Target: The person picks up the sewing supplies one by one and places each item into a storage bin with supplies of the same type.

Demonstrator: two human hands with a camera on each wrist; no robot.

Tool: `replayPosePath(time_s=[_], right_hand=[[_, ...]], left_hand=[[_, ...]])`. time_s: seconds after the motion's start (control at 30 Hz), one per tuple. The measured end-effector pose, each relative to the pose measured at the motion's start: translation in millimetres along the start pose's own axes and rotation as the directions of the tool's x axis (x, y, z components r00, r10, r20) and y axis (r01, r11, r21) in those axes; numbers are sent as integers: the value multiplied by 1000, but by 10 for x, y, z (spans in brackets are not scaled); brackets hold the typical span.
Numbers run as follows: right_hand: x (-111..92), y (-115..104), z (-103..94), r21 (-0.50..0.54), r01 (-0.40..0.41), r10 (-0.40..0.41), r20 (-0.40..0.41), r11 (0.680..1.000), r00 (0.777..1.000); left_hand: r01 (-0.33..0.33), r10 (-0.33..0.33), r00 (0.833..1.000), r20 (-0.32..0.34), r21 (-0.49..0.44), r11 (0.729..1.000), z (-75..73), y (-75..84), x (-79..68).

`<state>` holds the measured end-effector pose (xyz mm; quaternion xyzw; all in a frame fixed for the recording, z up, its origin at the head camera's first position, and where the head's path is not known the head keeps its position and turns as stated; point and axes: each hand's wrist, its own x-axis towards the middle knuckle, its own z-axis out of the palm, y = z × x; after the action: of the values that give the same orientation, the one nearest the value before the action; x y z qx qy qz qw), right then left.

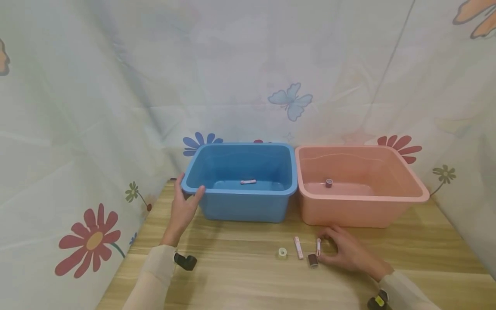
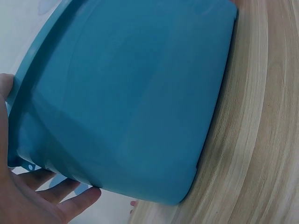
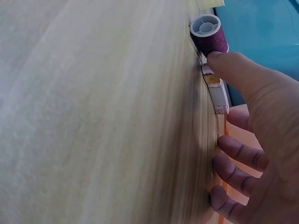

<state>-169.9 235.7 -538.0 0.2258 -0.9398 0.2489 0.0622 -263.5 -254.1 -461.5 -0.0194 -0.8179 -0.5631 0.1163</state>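
My left hand (image 1: pixel 184 213) holds the left front corner of the blue basin (image 1: pixel 248 206), thumb over the rim and fingers along the outer side. In the left wrist view, fingers (image 2: pixel 77 204) lie against the basin's outside. Low on the table, my right hand (image 1: pixel 346 252) has thumb and index finger at the two ends of a small white strip with red marks (image 1: pixel 318 247), seemingly pinching it. Close by the thumb stands a dark thread spool (image 1: pixel 313 260), purplish with a pale end in the right wrist view. Another white strip (image 1: pixel 298 248) and a small pale roll (image 1: pixel 282 252) lie to its left.
A pink basin (image 1: pixel 360 213) stands right beside the blue one, with a small dark spool (image 1: pixel 329 183) inside. In the blue basin lies a white strip (image 1: pixel 248 181). The wooden table (image 1: pixel 240 275) reaches back to a patterned curtain (image 1: pixel 232 77).
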Motion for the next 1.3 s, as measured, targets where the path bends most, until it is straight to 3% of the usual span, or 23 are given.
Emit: replayPosePath(time_s=[0.7, 1.0, 1.3], right_hand=[[23, 19, 35, -12, 16, -16, -14, 1000, 1000], [17, 27, 31, 5, 26, -26, -20, 1000, 999], [-19, 39, -14, 39, 29, -28, -34, 999, 999]], left_hand=[[24, -24, 1000, 16, -9, 1000, -25, 37, 14], [-17, 17, 1000, -4, 13, 1000, -14, 11, 10], [-6, 6, 1000, -14, 17, 1000, -17, -6, 3]])
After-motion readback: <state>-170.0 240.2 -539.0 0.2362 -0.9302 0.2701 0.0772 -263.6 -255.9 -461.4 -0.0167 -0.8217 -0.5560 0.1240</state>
